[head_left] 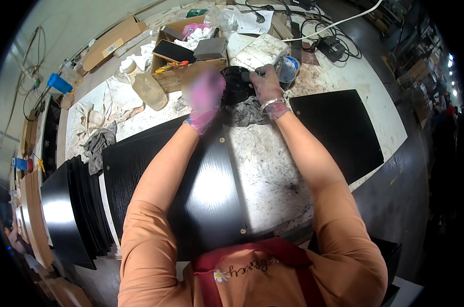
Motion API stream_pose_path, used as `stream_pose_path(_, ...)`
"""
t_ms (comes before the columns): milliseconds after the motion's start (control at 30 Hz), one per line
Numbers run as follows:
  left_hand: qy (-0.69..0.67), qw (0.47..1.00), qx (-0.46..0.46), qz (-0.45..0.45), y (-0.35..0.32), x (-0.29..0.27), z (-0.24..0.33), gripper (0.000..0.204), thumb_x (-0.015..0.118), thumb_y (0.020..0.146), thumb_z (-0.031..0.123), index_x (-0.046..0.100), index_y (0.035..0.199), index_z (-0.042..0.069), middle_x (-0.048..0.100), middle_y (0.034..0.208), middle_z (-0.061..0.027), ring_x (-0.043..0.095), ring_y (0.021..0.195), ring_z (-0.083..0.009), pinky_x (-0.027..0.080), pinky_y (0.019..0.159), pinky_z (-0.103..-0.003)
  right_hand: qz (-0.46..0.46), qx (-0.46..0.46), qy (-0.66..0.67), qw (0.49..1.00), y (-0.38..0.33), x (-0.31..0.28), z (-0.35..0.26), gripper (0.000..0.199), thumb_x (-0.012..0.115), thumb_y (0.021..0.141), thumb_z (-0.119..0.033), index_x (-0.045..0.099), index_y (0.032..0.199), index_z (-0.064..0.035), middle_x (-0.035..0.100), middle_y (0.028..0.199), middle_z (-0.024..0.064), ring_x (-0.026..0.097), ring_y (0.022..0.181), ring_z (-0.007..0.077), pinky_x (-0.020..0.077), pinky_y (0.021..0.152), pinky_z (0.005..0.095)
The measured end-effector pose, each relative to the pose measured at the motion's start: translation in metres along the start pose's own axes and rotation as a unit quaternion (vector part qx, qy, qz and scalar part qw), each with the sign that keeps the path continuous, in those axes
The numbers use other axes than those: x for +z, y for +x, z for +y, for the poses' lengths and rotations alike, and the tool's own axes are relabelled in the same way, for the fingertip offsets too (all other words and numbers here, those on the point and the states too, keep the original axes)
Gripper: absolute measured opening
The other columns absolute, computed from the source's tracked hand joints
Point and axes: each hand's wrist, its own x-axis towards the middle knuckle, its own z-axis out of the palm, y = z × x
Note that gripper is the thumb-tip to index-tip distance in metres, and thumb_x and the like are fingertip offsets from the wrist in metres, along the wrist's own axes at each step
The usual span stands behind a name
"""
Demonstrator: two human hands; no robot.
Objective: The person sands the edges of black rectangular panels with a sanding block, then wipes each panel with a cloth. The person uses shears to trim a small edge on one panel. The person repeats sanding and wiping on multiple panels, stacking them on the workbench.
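Note:
My left hand (207, 94), in a pink glove, is beside the left rim of a round black tub (236, 84). Blur covers its fingers, so what they do is hidden. On the tub's other side my right hand (267, 86), in a stained grey and pink glove, has its fingers closed at a small dark piece that I cannot make out. A crumpled grey rag (247, 113) lies just below the tub. Under my left forearm is a large glossy black panel (201, 179) with small round fittings near its edges. Another black panel (339, 130) lies to the right.
Behind my left hand stands a cardboard box (173, 79) with a grey block and an orange cutter. A cloudy plastic jug (150, 91) leans left of it. A clear cup with blue (288, 69) is behind my right hand. Several black panels (73, 204) stand stacked at far left. Cables (334, 48) lie at back right.

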Motion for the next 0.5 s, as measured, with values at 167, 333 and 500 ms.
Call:
stream_pose_path(167, 0.045, 0.998, 0.047, -0.021, -0.003, 0.001, 0.011, 0.016, 0.064, 0.090, 0.017, 0.061, 0.094, 0.002, 0.065, 0.074, -0.0086, 0.059, 0.066, -0.0186, 0.048, 0.064, -0.032, 0.013, 0.015, 0.008, 1.000, -0.002, 0.004, -0.005, 0.032, 0.065, 0.086, -0.016, 0.050, 0.107, 0.0021, 0.063, 0.084, 0.0130, 0.062, 0.070, 0.0198, 0.0481, 0.063, 0.0345)
stream_pose_path(333, 0.152, 0.973, 0.175, 0.003, -0.004, -0.017, 0.030, 0.019, 0.067, 0.085, 0.015, 0.064, 0.102, 0.007, 0.065, 0.089, -0.0086, 0.062, 0.079, -0.0242, 0.050, 0.069, -0.035, -0.071, 0.096, 0.388, 0.914, 0.022, -0.016, 0.033, 0.024, 0.057, 0.092, -0.012, 0.047, 0.111, -0.0003, 0.059, 0.098, 0.0162, 0.066, 0.075, 0.0324, 0.0571, 0.066, 0.0423)
stream_pose_path(500, 0.156, 0.969, 0.173, -0.087, -0.005, -0.014, 0.008, 0.031, 0.070, 0.082, 0.018, 0.063, 0.111, 0.009, 0.062, 0.103, -0.0090, 0.061, 0.092, -0.0257, 0.050, 0.079, -0.037, -0.072, 0.264, 0.525, 0.806, 0.019, -0.034, 0.035, 0.023, 0.052, 0.096, -0.011, 0.043, 0.114, 0.0004, 0.050, 0.112, 0.0205, 0.062, 0.088, 0.0420, 0.0571, 0.079, 0.0555)
